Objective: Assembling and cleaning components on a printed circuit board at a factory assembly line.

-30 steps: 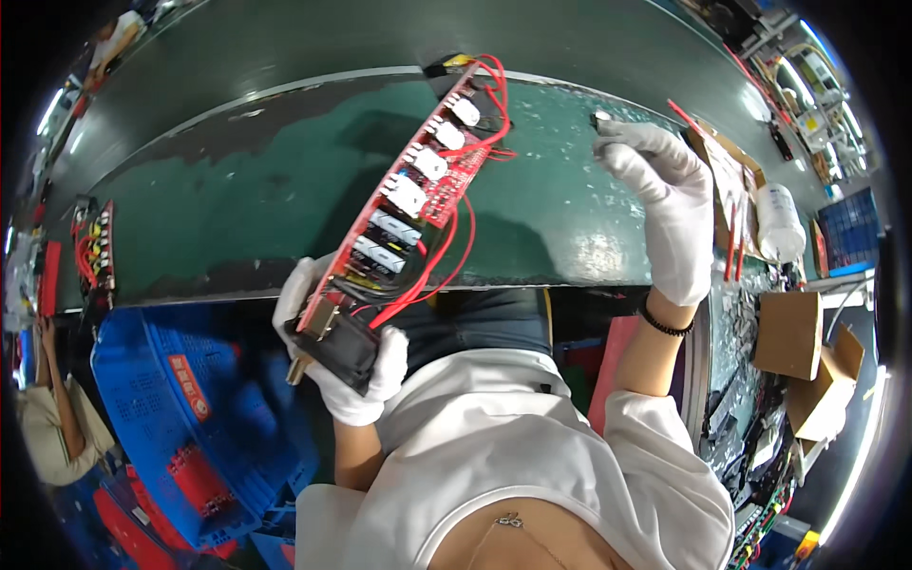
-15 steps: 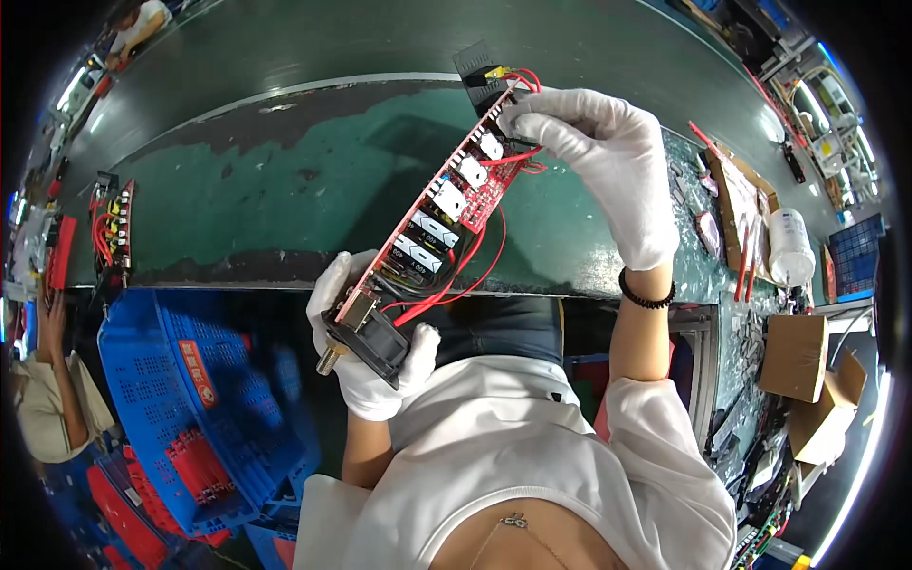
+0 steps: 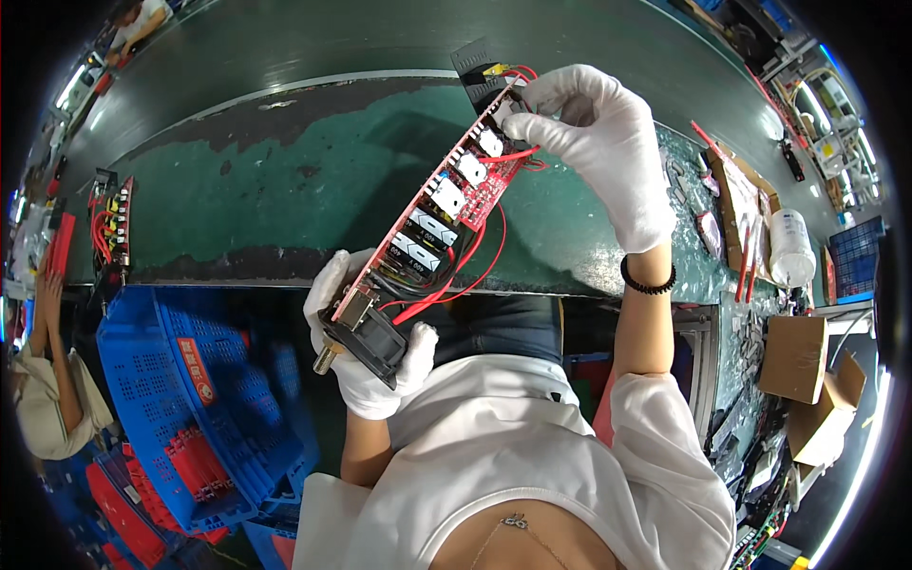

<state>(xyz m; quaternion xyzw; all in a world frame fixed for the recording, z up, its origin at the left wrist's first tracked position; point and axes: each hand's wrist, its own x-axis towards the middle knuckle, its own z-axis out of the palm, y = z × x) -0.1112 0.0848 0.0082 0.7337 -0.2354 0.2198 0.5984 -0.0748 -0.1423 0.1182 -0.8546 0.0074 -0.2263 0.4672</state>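
A long red circuit board [image 3: 439,204] with white and black components and loose red wires slants from low centre up to the top right. My left hand [image 3: 366,356], in a white glove, grips its near end, where a black block and a brass knob sit. My right hand [image 3: 594,138], also gloved, pinches the far end of the board next to a black part [image 3: 475,68]. The board hangs above the green conveyor belt [image 3: 275,190].
Blue crates [image 3: 180,380] with red parts stand at the lower left. Another red wired board [image 3: 112,228] lies at the belt's left edge beside another person's arm [image 3: 43,313]. At right are a white bottle [image 3: 791,249], cardboard boxes [image 3: 798,356] and small parts.
My right hand came in from the right side of the belt and took hold of the board's far end. The board has tilted slightly upward.
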